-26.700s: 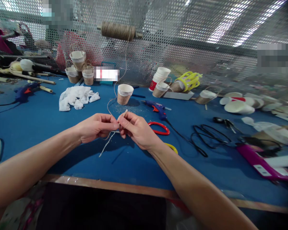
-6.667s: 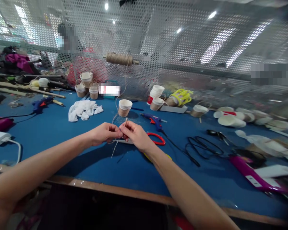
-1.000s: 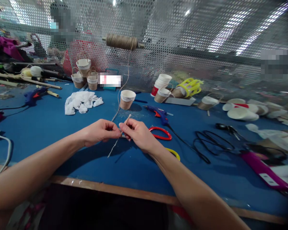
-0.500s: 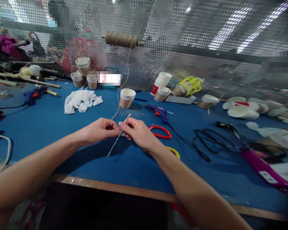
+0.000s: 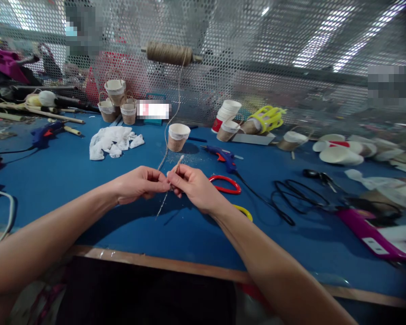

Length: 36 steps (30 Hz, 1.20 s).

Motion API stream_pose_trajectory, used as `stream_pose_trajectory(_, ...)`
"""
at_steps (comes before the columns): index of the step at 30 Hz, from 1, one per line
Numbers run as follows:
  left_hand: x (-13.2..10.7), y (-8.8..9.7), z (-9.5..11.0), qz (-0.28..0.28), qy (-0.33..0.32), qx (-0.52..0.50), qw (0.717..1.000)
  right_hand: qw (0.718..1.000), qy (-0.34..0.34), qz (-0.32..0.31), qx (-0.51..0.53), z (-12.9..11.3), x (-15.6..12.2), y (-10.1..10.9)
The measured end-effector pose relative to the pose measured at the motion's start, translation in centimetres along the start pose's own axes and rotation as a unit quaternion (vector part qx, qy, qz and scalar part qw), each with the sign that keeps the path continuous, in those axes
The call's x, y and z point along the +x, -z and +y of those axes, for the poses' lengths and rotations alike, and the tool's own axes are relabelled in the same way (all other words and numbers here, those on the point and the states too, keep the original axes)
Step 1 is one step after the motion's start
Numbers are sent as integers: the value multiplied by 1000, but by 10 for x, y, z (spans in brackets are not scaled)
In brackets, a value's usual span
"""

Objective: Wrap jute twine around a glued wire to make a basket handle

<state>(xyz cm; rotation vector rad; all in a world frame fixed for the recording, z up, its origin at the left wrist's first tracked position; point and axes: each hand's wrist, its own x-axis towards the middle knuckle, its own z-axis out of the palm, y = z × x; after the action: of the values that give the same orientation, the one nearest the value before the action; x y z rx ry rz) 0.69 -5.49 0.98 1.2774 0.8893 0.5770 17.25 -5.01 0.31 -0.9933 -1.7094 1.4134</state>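
My left hand (image 5: 140, 185) and my right hand (image 5: 196, 187) meet at the middle front of the blue table, fingertips pinched together. Between the right thumb and fingers is a thin twisted strand (image 5: 161, 205), like wire or cord. Its upper end, light brown and thicker, pokes up above the right hand; the lower end hangs slanting and blurred. Jute twine (image 5: 178, 104) runs from a spool (image 5: 169, 53) down to the fingers of my left hand. The exact contact at the fingertips is hidden. A twine-wrapped paper cup (image 5: 178, 139) stands just beyond the hands.
Red-handled scissors (image 5: 225, 185) and a blue glue gun (image 5: 223, 158) lie right of my hands. Small basket cups (image 5: 115, 92) and crumpled white cloth (image 5: 111, 142) are at left. Further right lie a black cable (image 5: 287, 198) and a purple power strip (image 5: 368, 232).
The strand between my fingers stands slightly steeper, its lower end shifted right and blurred. Both hands stay pinched in nearly the same place.
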Motion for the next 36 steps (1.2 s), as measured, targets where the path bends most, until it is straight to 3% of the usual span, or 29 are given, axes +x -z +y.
stream_pose_trajectory(4,0,4,2,2,-15,46,999,1000,-5,16,-16,1,0,-1)
stream_pose_trajectory(10,0,2,1,47,-51,142,987,998,-19,28,-61,2,1,0)
stream_pose_trajectory(23,1,-1,0,45,-29,102,993,982,24,77,-170,-1,0,-3)
stream_pose_trajectory(26,1,-2,0,42,-21,89,995,986,29,70,-147,-1,-1,-3)
stream_pose_trajectory(31,0,-1,1,25,-21,56,998,999,24,1,-31,-1,-1,-1)
stream_pose_trajectory(36,-1,4,2,-11,-38,99,994,1000,2,6,-18,0,0,0)
